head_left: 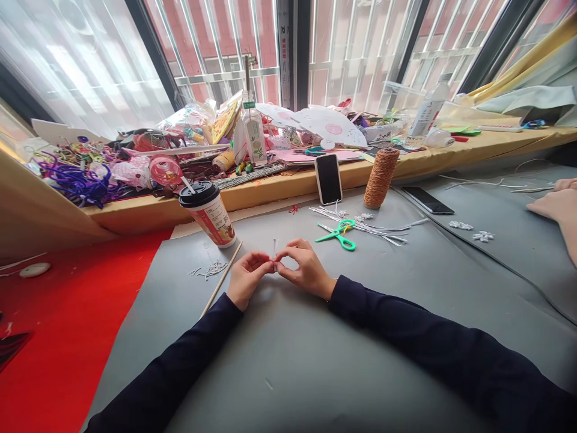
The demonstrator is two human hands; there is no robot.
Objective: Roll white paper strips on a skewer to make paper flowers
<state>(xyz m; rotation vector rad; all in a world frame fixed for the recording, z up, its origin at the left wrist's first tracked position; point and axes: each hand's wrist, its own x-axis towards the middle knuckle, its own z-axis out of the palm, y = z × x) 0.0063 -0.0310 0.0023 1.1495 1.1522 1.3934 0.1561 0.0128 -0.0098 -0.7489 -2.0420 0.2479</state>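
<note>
Pinching right of the wooden stick: left hand, thumb and forefinger closed on a narrow white strip upright between the hands; right hand, gripping it likewise. The strip, presumably light and pliable, suits a low fingertip hold. Farther right: green scissors.

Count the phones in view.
2: a white-framed phone standing upright, left of the brown twine spool, and a dark phone lying flat to the spool's right. More may be hidden.

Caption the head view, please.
Left hand and right hand hold a small white strip over a gray tabletop, green scissors lying beyond.
</note>
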